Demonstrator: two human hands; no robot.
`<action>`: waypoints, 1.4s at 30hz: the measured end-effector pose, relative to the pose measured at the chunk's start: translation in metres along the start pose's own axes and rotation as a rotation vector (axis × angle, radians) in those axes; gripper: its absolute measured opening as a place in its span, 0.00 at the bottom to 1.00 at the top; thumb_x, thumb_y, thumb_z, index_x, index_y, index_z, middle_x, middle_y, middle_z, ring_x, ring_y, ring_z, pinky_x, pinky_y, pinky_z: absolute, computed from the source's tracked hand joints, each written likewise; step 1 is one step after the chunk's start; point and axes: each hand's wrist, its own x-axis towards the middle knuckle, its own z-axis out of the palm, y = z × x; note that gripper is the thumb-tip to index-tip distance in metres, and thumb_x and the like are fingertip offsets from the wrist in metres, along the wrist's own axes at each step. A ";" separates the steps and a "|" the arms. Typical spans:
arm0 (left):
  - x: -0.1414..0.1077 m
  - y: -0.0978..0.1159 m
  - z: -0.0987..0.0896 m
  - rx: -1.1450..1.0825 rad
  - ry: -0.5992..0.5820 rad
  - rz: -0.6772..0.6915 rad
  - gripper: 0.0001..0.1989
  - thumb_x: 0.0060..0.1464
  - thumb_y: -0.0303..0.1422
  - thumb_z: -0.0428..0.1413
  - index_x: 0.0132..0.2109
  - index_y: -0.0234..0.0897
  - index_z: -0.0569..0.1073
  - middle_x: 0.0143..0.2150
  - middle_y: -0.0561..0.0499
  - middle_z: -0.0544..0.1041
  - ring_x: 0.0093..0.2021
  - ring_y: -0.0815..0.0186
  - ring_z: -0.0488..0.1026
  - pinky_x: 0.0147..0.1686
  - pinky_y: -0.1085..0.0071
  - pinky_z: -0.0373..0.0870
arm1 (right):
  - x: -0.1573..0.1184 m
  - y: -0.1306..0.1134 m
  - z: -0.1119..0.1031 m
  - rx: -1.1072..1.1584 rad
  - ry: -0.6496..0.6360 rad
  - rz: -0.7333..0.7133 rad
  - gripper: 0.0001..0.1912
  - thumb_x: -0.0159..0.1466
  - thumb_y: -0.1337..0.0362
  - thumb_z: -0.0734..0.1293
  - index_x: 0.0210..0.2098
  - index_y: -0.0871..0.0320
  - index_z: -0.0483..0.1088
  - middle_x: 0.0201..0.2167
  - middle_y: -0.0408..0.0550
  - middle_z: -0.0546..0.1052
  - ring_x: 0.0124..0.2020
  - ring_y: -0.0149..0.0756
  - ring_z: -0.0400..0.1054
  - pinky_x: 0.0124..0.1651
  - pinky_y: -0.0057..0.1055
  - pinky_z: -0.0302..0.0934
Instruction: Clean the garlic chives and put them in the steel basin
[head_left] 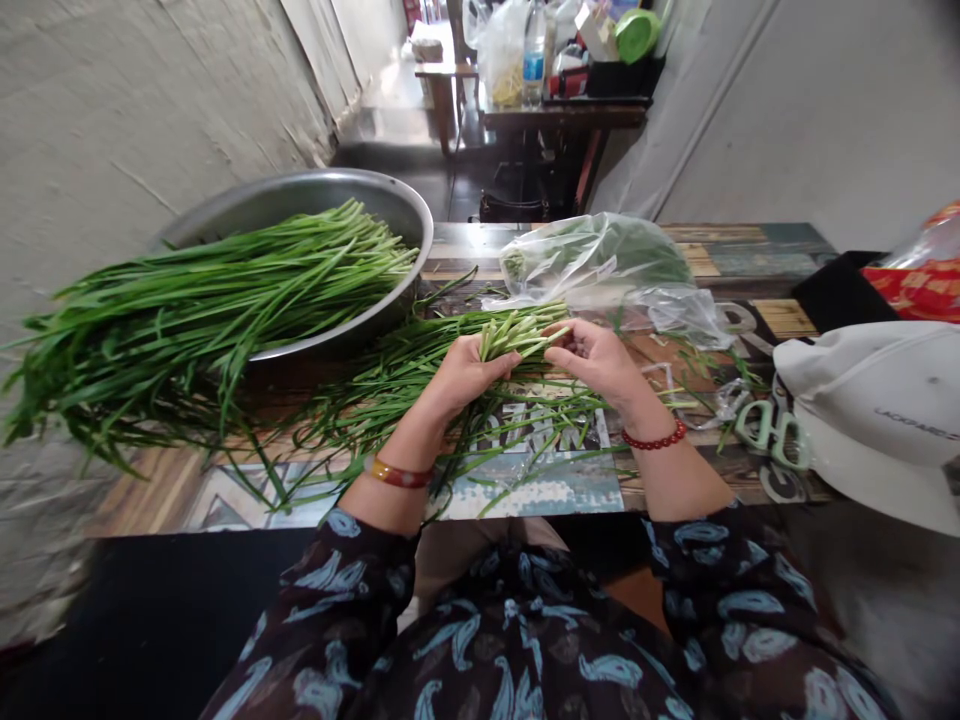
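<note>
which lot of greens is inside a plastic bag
The bunch on the table beyond the right hand. Clear plastic covers it, while the greens in the left hand, the loose ones below and the pile in the metal bowl are bare.

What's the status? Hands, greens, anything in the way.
Left hand closed around a bunch of stalks. Right hand at its pale ends. Clutter: loose greens around both hands, bag of greens just beyond.

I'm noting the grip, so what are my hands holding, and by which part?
The left hand holds a bunch of green stalks near their pale ends; the right hand is at those ends, its own grip unclear.
</note>
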 end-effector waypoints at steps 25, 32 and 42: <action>0.000 0.002 0.004 -0.059 0.012 0.018 0.12 0.46 0.37 0.66 0.28 0.32 0.75 0.25 0.54 0.73 0.26 0.71 0.65 0.29 0.72 0.62 | -0.008 -0.014 -0.021 -0.240 -0.121 -0.021 0.19 0.59 0.55 0.72 0.46 0.59 0.78 0.30 0.45 0.78 0.27 0.31 0.67 0.30 0.29 0.61; -0.001 0.001 0.000 -0.034 -0.031 0.003 0.15 0.52 0.41 0.63 0.28 0.32 0.77 0.27 0.49 0.78 0.29 0.68 0.70 0.33 0.71 0.64 | -0.003 -0.005 -0.008 -0.241 0.045 -0.224 0.09 0.61 0.59 0.69 0.33 0.57 0.80 0.33 0.48 0.81 0.34 0.35 0.72 0.38 0.32 0.64; 0.000 0.003 0.000 -0.048 0.004 0.013 0.15 0.51 0.40 0.63 0.26 0.32 0.77 0.25 0.51 0.76 0.26 0.70 0.66 0.31 0.72 0.62 | -0.011 -0.020 -0.026 -0.366 -0.209 -0.083 0.11 0.61 0.57 0.69 0.31 0.58 0.78 0.27 0.45 0.77 0.26 0.30 0.65 0.29 0.28 0.58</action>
